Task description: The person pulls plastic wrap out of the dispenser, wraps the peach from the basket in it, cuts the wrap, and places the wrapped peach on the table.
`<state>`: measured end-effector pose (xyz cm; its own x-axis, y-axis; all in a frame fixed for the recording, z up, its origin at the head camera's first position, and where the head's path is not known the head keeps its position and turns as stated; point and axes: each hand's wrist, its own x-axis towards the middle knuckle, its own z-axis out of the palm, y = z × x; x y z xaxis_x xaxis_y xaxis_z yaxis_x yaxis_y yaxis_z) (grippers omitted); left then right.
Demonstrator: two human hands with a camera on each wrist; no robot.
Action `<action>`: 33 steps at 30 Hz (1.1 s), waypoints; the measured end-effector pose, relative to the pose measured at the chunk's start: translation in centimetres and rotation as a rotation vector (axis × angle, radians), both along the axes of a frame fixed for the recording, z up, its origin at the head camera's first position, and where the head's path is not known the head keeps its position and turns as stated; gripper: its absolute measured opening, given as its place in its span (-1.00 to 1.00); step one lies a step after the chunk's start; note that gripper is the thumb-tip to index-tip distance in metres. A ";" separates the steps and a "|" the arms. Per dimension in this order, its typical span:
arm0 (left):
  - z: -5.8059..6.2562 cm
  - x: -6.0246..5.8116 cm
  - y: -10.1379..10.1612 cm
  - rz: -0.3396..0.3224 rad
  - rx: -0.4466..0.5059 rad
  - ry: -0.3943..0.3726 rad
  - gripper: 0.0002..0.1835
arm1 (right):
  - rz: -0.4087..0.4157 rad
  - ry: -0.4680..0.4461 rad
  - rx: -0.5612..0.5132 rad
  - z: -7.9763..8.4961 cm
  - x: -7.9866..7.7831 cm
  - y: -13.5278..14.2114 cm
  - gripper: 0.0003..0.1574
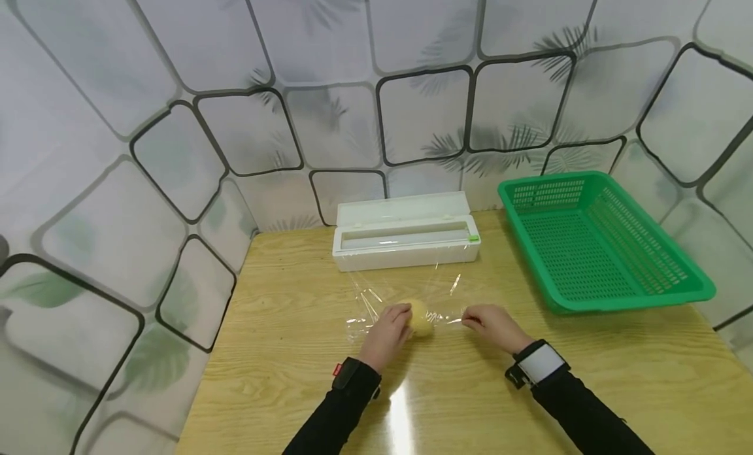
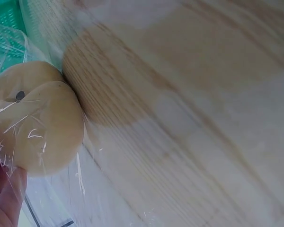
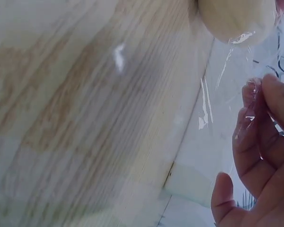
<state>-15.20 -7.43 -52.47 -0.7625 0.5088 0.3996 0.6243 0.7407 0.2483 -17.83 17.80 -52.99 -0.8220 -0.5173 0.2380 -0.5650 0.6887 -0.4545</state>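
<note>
A round, pale yellow fruit (image 1: pixel 420 318) with a dark stem rests on the table under clear plastic wrap (image 1: pixel 376 304). My left hand (image 1: pixel 386 335) holds the fruit from its left side, fingers against it with film over them in the left wrist view; part of this grip is hidden. To the right of the fruit, my right hand (image 1: pixel 497 327) pinches an edge of the wrap between thumb and fingertips. In the right wrist view the film stretches from that pinch (image 3: pixel 255 90) toward the fruit (image 3: pixel 239 21). Behind both hands, the wrap runs back to a white dispenser box (image 1: pixel 406 255).
The dispenser's lid (image 1: pixel 402 208) stands raised, with a film roll (image 1: pixel 412 238) inside. A green plastic basket (image 1: pixel 635 306) sits at the right, near the wall. Patterned sheeting (image 1: pixel 329 43) encloses the back and left of the wooden table (image 1: pixel 282 370).
</note>
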 end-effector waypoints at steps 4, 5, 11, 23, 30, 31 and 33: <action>0.1 0.0 0.1 -0.003 0.009 0.008 -0.68 | -0.039 0.058 0.015 0.2 -0.2 0.2 -0.90; 0.1 0.0 0.1 -0.002 0.008 0.007 -0.68 | -0.054 0.068 0.028 0.2 -0.3 0.2 -0.90; 0.0 0.0 -0.1 0.009 0.000 -0.024 -0.68 | -0.141 0.199 0.029 0.6 0.6 -1.0 -0.96; 0.0 -1.4 -0.2 0.035 -0.028 -0.071 -0.70 | 0.132 0.504 0.204 1.3 2.0 -7.7 -0.29; -0.1 -2.2 -0.4 0.042 0.022 -0.227 -0.68 | 0.082 0.445 0.386 0.3 1.6 -8.8 -0.12; 0.0 -2.4 -0.4 0.043 0.033 -0.244 -0.68 | 0.079 0.437 0.388 0.3 1.5 -8.8 -0.11; 0.0 -2.7 -0.6 0.042 0.042 -0.259 -0.66 | 0.077 0.421 0.387 0.3 1.3 -8.8 -0.11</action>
<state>-17.87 -7.99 -52.49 -0.8622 0.4618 0.2081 0.5048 0.7504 0.4267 -16.53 8.96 -52.74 -0.6541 -0.6862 0.3183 -0.6974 0.7100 0.0974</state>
